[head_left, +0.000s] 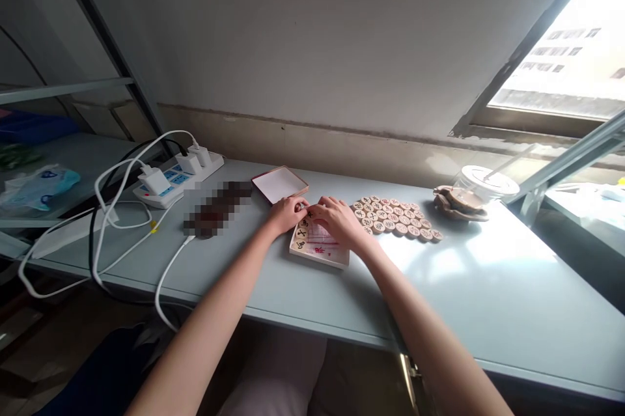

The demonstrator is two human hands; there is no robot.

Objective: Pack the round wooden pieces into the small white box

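Note:
A shallow white box (318,263) lies on the table with a few wooden xiangqi pieces (301,234) in a column along its left side. Red marks show on the box's bottom. My right hand (336,219) reaches over the box, its fingers bent and closed at a piece near the far left corner. My left hand (286,216) is curled at that same corner, touching the box's edge; whatever its fingers hold is hidden. Right of the box, many round pieces (390,215) lie face up in packed rows, black characters on the left and red on the right.
The open box lid (280,184) lies behind my left hand. Further left are a power strip (178,176) with white plugs and cables (100,227), and a blurred-out object (217,209). A brown carved dish (459,203) and a clear lidded cup (489,180) with a straw stand at the right.

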